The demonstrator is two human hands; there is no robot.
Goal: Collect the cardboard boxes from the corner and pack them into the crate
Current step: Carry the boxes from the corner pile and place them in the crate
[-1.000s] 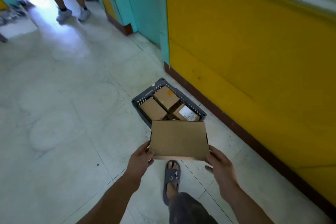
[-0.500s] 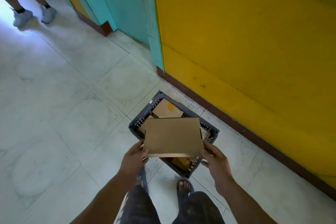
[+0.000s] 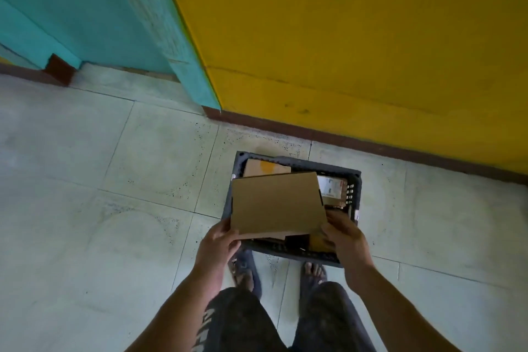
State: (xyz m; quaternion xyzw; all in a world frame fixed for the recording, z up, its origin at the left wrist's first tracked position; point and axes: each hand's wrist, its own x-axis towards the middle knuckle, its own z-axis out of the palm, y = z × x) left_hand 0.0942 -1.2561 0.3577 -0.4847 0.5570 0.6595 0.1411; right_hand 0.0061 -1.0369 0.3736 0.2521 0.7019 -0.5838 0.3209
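Note:
A flat brown cardboard box (image 3: 275, 203) hangs level just over the dark grey plastic crate (image 3: 353, 177) on the floor. My left hand (image 3: 218, 246) grips its near left corner and my right hand (image 3: 344, 237) grips its near right corner. Inside the crate, a box with an orange mark (image 3: 264, 168) shows at the back and a box with a white label (image 3: 331, 187) at the right. The held box hides most of the crate's inside.
The crate stands close to the yellow wall (image 3: 357, 37) with its dark red skirting (image 3: 371, 146). A turquoise pillar (image 3: 120, 14) rises at the back left. My two feet in sandals (image 3: 245, 271) stand right at the crate's near edge on pale floor tiles.
I have walked up to the crate and now look straight down on it. The held box has moved from in front of the crate to directly above it. The other person has left view.

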